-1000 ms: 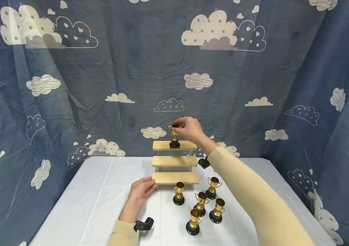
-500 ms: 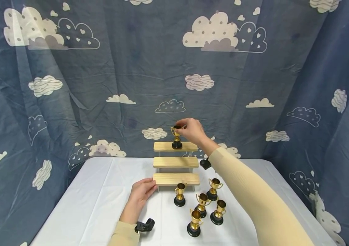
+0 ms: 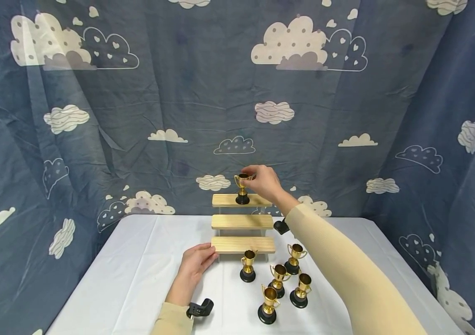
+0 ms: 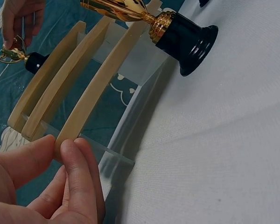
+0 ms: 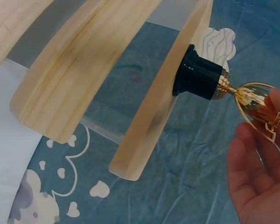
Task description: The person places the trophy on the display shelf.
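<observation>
A three-step display stand has light wooden boards; its bottom board [image 3: 243, 244] is nearest me. At that board's left end, my left hand [image 3: 197, 265] pinches the wood between thumb and fingers, as the left wrist view shows. A small gold trophy cup [image 5: 254, 100] with a black base [image 5: 198, 74] stands on the top board [image 3: 220, 200], around its middle. My right hand [image 3: 264, 180] holds this trophy by its cup and handle, thumb on one side and fingers on the other. The middle board [image 3: 241, 222] carries nothing.
Several more gold trophies stand on the white-covered table [image 3: 137, 279]: one front trophy [image 3: 247, 266] close before the stand, others, such as the right trophy [image 3: 301, 291], to its right under my right arm. A dark cloud-patterned curtain [image 3: 204, 93] hangs close behind the stand.
The head view has shifted slightly, so everything sits a little further right and lower. Both hands keep their holds, and the trophy stays on the top board.
</observation>
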Demonstrator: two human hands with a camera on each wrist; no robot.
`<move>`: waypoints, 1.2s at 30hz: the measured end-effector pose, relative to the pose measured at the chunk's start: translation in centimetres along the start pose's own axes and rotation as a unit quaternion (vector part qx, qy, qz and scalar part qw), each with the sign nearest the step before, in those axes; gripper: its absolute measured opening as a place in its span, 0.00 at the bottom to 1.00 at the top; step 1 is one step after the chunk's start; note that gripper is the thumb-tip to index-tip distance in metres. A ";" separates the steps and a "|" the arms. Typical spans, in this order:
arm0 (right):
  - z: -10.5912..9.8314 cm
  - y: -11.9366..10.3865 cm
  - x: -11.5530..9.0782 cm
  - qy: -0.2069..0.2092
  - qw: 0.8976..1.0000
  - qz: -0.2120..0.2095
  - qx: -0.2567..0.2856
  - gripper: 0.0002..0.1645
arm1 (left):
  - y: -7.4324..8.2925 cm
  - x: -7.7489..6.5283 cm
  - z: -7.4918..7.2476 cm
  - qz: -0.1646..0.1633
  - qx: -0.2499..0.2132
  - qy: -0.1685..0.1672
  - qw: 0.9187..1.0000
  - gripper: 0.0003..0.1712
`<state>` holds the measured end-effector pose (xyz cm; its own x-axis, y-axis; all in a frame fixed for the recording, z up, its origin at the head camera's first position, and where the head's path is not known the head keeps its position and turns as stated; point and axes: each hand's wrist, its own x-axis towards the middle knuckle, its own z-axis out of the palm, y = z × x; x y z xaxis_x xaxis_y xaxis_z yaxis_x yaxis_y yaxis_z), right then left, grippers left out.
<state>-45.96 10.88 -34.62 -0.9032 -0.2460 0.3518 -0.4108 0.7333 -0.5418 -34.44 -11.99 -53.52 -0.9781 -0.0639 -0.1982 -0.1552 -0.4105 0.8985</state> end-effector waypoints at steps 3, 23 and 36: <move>0.1 0.2 -0.1 0.001 1.000 0.006 0.004 0.28 | -0.1 0.0 0.0 0.003 0.000 -0.001 1.000 0.22; 0.5 1.0 -0.4 0.008 0.999 0.009 0.039 0.28 | -0.3 0.0 0.3 0.000 0.000 0.005 1.000 0.22; 0.4 0.6 -0.2 0.004 0.999 0.012 0.031 0.35 | -0.1 -0.1 -0.2 0.008 0.008 -0.002 1.000 0.22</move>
<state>-46.07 11.14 -35.36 -0.9117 -0.2245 0.3441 -0.3968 0.6984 -0.5956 -34.29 -12.11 -53.70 -0.9810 -0.0666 -0.1822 -0.1418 -0.3954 0.9075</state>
